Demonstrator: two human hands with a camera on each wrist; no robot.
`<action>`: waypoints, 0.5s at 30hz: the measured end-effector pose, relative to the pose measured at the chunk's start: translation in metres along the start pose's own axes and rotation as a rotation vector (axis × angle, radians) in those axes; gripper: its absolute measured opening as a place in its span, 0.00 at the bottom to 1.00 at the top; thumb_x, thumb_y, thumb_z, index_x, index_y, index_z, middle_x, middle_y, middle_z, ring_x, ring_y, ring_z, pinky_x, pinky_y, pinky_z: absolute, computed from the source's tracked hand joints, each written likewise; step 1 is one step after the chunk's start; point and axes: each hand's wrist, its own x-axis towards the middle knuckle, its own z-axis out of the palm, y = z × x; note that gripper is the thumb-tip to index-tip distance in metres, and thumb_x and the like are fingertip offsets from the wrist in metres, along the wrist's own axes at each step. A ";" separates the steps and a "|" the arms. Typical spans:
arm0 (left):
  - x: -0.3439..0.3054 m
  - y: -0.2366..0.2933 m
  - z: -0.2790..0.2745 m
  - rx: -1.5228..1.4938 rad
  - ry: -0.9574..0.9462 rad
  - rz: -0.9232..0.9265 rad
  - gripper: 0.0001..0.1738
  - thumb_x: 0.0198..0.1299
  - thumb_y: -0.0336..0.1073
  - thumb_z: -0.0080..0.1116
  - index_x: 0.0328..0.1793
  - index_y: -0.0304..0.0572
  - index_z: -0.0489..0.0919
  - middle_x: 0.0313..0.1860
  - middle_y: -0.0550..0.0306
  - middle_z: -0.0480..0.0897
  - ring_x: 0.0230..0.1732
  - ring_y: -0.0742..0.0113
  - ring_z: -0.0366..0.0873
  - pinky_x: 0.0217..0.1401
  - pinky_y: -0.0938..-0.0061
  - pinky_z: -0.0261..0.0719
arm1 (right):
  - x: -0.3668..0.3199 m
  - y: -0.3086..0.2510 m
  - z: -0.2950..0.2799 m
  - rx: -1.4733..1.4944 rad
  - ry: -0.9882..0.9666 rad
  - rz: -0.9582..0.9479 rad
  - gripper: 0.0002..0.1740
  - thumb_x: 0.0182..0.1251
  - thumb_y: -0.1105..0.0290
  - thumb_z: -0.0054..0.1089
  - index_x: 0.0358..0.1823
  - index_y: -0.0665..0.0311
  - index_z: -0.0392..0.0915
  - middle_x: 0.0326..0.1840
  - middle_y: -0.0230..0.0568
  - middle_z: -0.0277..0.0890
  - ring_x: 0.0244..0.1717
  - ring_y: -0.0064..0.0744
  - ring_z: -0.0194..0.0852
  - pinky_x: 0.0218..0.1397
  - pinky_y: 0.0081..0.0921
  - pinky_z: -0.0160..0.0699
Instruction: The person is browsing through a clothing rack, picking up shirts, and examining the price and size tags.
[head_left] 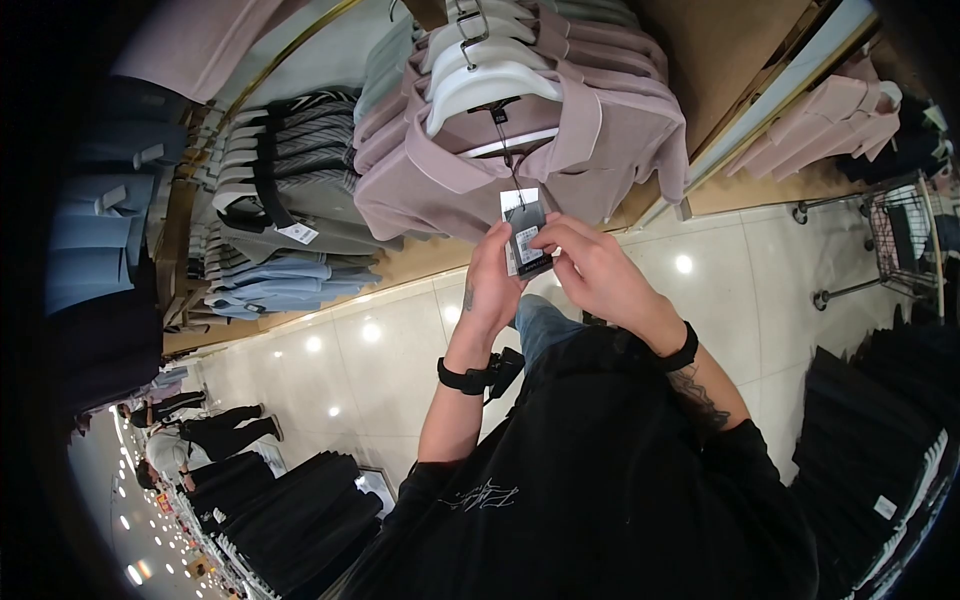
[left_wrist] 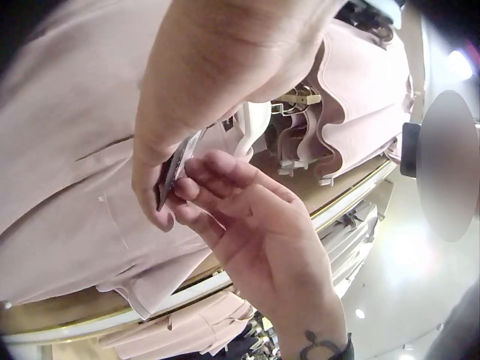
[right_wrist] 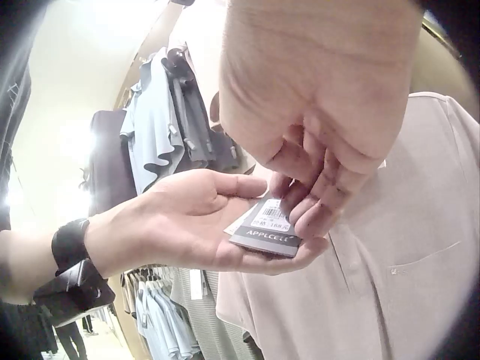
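Note:
A dark hang tag (head_left: 530,258) with a white barcode label and a price hangs by a thin cord from the collar of a dusty pink polo shirt (head_left: 410,190). A white card shows behind it. My left hand (head_left: 488,280) holds the tag from below, thumb along one side and fingers beneath, as the right wrist view shows. From the other side, my right hand (head_left: 610,280) pinches the tag with bent fingers, its fingertips by the label. Brand lettering runs along the tag's lower band (right_wrist: 270,238). The shirt hangs on a white hanger (head_left: 490,92).
More pink shirts hang tightly behind this one. Left along the rack are grey striped shirts (head_left: 310,150) and light blue shirts (head_left: 290,285). A wheeled metal cart (head_left: 905,235) stands at right. Black garments (head_left: 860,450) hang at lower right. People (head_left: 170,450) are far off at lower left.

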 end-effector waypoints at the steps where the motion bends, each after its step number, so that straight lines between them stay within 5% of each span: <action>1: 0.001 -0.001 -0.004 -0.003 -0.015 -0.008 0.23 0.80 0.48 0.40 0.69 0.43 0.72 0.59 0.56 0.83 0.58 0.65 0.82 0.63 0.63 0.81 | 0.000 0.002 -0.001 0.017 0.000 0.011 0.14 0.65 0.86 0.55 0.50 0.69 0.79 0.49 0.54 0.82 0.57 0.51 0.85 0.50 0.37 0.82; 5: 0.000 0.003 0.001 0.010 -0.014 -0.007 0.24 0.80 0.50 0.39 0.71 0.43 0.71 0.60 0.54 0.83 0.59 0.64 0.82 0.62 0.63 0.79 | -0.002 0.002 -0.001 0.118 0.021 0.103 0.12 0.66 0.86 0.54 0.47 0.70 0.78 0.47 0.51 0.85 0.55 0.46 0.88 0.50 0.34 0.83; 9: 0.003 0.004 -0.003 -0.001 -0.039 -0.011 0.25 0.81 0.50 0.39 0.65 0.38 0.75 0.52 0.51 0.85 0.50 0.64 0.84 0.53 0.66 0.81 | -0.001 0.003 -0.003 0.176 0.061 0.123 0.11 0.67 0.82 0.57 0.50 0.68 0.76 0.40 0.52 0.83 0.39 0.51 0.85 0.44 0.38 0.82; 12: 0.013 -0.002 -0.027 0.081 -0.128 0.004 0.28 0.82 0.51 0.37 0.58 0.32 0.80 0.45 0.49 0.86 0.44 0.64 0.85 0.49 0.70 0.82 | 0.006 0.004 -0.015 0.055 0.217 0.085 0.13 0.67 0.79 0.61 0.53 0.67 0.77 0.38 0.50 0.83 0.37 0.46 0.85 0.43 0.36 0.83; 15: 0.005 0.007 -0.024 0.502 0.059 0.072 0.33 0.82 0.55 0.38 0.52 0.30 0.84 0.43 0.50 0.85 0.39 0.66 0.82 0.49 0.72 0.80 | 0.018 0.001 -0.051 -0.142 0.342 0.047 0.17 0.66 0.79 0.64 0.56 0.66 0.78 0.50 0.49 0.81 0.52 0.48 0.82 0.55 0.37 0.81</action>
